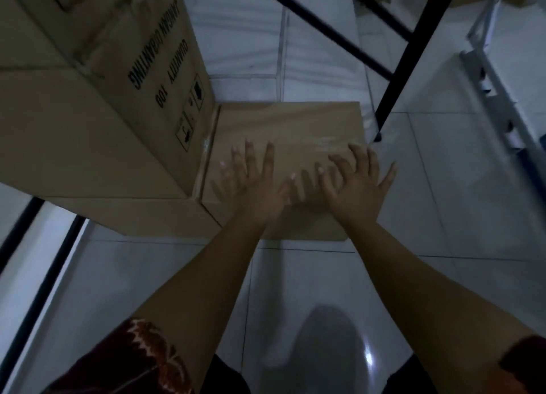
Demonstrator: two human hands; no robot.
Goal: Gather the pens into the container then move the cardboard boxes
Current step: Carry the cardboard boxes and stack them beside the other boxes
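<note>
Left hand point(260, 184), right hand point(359, 184) — fingers splayed, holding nothing — arms outstretched above low cardboard box point(295, 127).

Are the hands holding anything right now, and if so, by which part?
Nothing is held. The left hand and right hand are spread open, fingers straight, over the top of the low cardboard box; actual contact cannot be told.

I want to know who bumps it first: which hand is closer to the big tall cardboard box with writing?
Left. The left hand is beside the big tall cardboard box; the right hand is farther away.
</note>
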